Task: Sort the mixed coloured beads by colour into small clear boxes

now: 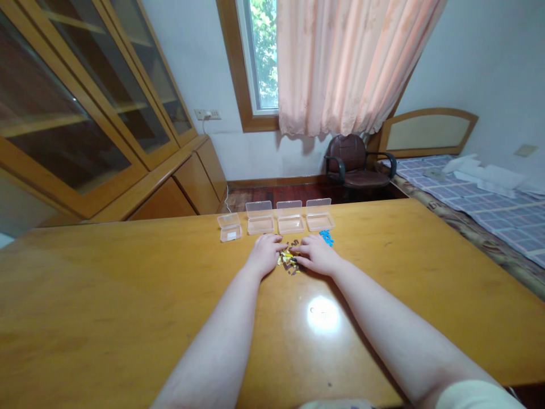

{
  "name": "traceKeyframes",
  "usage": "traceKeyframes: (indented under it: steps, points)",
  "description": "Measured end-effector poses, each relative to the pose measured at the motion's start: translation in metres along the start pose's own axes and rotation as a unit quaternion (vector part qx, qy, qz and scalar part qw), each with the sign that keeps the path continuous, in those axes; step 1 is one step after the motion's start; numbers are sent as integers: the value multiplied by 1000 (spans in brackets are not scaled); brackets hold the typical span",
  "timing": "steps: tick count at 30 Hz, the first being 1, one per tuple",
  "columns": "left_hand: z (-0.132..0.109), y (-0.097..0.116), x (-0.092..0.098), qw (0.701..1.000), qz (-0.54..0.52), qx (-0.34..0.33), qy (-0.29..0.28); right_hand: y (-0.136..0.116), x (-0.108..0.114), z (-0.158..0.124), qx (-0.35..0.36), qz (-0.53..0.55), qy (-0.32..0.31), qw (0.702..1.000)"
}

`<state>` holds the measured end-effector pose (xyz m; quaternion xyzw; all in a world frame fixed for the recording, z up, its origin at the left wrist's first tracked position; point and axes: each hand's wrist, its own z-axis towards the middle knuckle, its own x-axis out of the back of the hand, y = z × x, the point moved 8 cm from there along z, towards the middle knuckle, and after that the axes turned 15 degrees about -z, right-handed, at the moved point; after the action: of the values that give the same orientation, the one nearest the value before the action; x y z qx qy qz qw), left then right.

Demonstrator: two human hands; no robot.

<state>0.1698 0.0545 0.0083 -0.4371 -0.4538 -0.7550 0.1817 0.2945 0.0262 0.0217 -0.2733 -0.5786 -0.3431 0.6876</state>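
A small heap of tiny yellow and brown pieces [289, 260] lies on the wooden table [128, 295]. My left hand [264, 253] rests at the heap's left side, fingers curled down onto the pieces. My right hand [315, 254] sits at its right side, fingers bent and touching the pieces. What the fingertips pinch is too small to make out. A separate little cluster of blue pieces [326, 237] lies just beyond my right hand. Several clear plastic boxes [260, 218] with open lids stand in a row behind the heap.
A glass-door wooden cabinet [85, 113] lines the left wall. Beyond the table are a dark office chair [355, 162], a window with a pink curtain [344, 62], and a bed [481, 199] on the right.
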Motion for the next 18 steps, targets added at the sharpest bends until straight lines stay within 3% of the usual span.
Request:
traceKeyframes:
  steps: [6, 11, 14, 18]
  points:
    - [-1, 2, -4, 1000, 6, 13, -9, -6, 1, -1, 27, 13, -9, 1000]
    - [1, -2, 3, 1000, -2, 16, 19, 19, 4, -3, -36, 23, 36, 998]
    - [3, 0, 1, 1000, -16, -7, 12, 29, 3, -5, -38, 45, 57, 997]
    - [3, 11, -3, 997, -43, -61, -2, 26, -2, -5, -7, 70, 37, 997]
